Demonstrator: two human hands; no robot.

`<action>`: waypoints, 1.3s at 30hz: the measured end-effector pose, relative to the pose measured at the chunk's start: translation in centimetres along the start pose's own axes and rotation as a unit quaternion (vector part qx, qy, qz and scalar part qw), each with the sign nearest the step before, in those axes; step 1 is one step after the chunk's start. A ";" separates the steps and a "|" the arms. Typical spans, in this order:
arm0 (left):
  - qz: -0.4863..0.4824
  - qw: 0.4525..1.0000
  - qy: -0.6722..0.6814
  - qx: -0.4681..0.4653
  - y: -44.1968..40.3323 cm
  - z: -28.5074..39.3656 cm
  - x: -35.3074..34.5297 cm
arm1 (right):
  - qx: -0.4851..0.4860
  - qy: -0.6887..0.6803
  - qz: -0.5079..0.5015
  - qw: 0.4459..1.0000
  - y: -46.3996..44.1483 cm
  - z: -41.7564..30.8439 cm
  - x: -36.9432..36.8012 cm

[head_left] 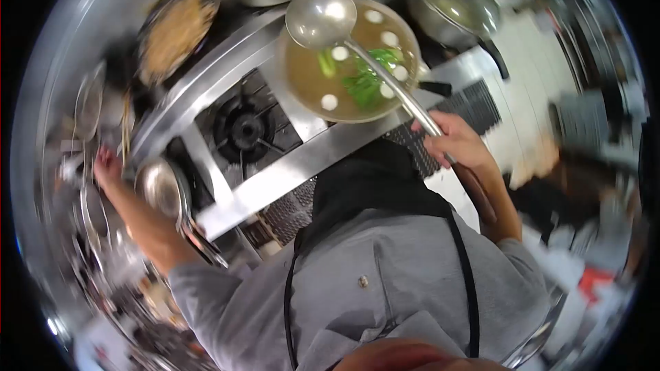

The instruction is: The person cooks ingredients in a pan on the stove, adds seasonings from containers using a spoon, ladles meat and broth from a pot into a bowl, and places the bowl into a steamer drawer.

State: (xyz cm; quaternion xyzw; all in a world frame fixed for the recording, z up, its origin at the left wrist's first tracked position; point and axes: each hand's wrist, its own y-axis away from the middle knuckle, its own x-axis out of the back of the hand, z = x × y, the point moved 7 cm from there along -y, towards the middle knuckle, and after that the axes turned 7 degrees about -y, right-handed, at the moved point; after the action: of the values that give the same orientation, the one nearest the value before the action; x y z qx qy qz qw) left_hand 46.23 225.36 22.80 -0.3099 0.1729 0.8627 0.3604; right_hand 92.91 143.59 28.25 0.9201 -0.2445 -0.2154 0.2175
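My right hand is closed around the handle of a large metal ladle. The ladle's bowl is held over a wide pan of brownish broth, where several round white balls and a bunch of green leaves float. Stretched out to the far left, my left hand is among metal utensils, near a strainer-like tool and some thin sticks. Blur hides how its fingers lie and whether they hold anything.
A gas burner shows left of the pan. Beside it rests a metal pan with a long handle. A dark pan of brown food stands at the upper left. A lidded pot is at the upper right, its handle sticking out.
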 end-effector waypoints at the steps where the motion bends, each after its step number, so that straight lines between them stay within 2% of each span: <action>1: 0.120 0.993 -0.007 0.002 -1.2 0.9 0.8 | 0.004 0.029 0.072 0.997 0.5 -0.3 -0.5; 2: 0.185 0.980 -0.056 -0.044 -1.7 1.0 0.5 | 0.020 0.069 0.120 0.990 0.9 0.2 -0.7; 3: 0.120 0.991 -0.042 -0.047 -3.3 1.7 2.4 | 0.023 0.128 0.176 0.976 1.3 0.0 -0.7; 4: 0.078 0.991 -0.058 -0.087 -4.6 2.5 4.8 | 0.022 0.191 0.224 0.956 1.7 -0.3 -0.9; 6: 0.246 0.962 -0.051 -0.105 -1.7 -0.1 -0.9 | 0.089 0.296 0.292 0.905 2.4 -0.7 -1.2; 9: 0.301 0.942 -0.027 -0.144 4.4 -5.5 -14.1 | 0.074 0.250 0.335 0.905 3.0 0.6 -0.9; 11: 0.363 0.900 -0.141 -0.194 6.1 -8.6 -12.4 | 0.071 0.219 0.359 0.904 3.8 1.1 -0.5; 12: 0.422 0.835 -0.252 -0.248 7.4 -9.3 -12.4 | 0.070 0.218 0.367 0.902 4.3 1.2 -0.5; 14: 0.395 0.799 -0.360 -0.274 9.8 -17.0 -23.1 | 0.094 0.212 0.378 0.896 5.3 0.6 -0.5; 16: 0.277 0.795 -0.449 -0.299 11.5 -26.7 -35.8 | 0.101 0.195 0.385 0.896 6.7 0.1 0.1; 17: 0.195 0.851 -0.467 -0.137 12.0 -32.2 -41.6 | 0.102 0.192 0.388 0.896 7.5 0.0 0.8; 18: 0.070 0.815 -0.527 -0.231 11.5 -37.5 -45.2 | 0.106 0.189 0.387 0.896 8.1 -0.1 1.5; 19: -0.041 0.829 -0.522 -0.199 12.6 -41.7 -51.0 | 0.107 0.193 0.386 0.896 8.9 -0.2 2.3; 20: -0.135 0.798 -0.528 -0.258 13.4 -45.8 -55.5 | 0.104 0.186 0.388 0.897 9.7 -0.1 3.3; 21: -0.197 0.799 -0.524 -0.222 13.9 -49.7 -59.2 | 0.102 0.178 0.389 0.898 10.4 0.0 4.3; 22: -0.251 0.740 -0.531 -0.328 14.7 -53.2 -62.7 | 0.109 0.180 0.384 0.899 11.1 0.0 5.0; 24: -0.301 0.583 -0.681 -0.326 15.9 -58.3 -68.6 | 0.126 0.130 0.384 0.905 13.0 0.3 6.8; 25: -0.293 0.580 -0.686 -0.328 16.0 -59.6 -70.4 | 0.124 0.127 0.379 0.908 13.9 0.6 8.1; 27: -0.298 0.446 -0.817 -0.214 15.4 -64.5 -71.9 | 0.123 0.121 0.370 0.913 15.6 1.2 11.2; 30: -0.244 0.392 -0.872 -0.161 12.7 -71.6 -70.4 | 0.122 0.090 0.352 0.924 17.2 2.6 16.6; 33: -0.229 0.359 -0.898 -0.110 13.1 -70.5 -71.5 | 0.113 0.090 0.344 0.928 18.2 3.9 21.1; 34: -0.229 0.350 -0.903 -0.100 13.4 -71.1 -71.3 | 0.108 0.081 0.336 0.932 18.3 4.4 22.3; 37: -0.158 0.283 -0.931 -0.170 13.8 -71.4 -71.2 | 0.108 0.073 0.296 0.946 18.1 5.3 25.1; 39: -0.140 0.272 -0.934 -0.183 14.3 -71.6 -70.7 | 0.111 0.069 0.275 0.952 18.0 5.3 26.0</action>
State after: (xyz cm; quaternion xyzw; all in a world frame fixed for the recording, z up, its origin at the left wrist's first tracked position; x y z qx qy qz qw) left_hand 103.93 141.90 16.96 0.6319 -0.4908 0.5052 0.3234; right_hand 104.31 113.74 25.52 0.8480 -0.4949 -0.0544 0.1815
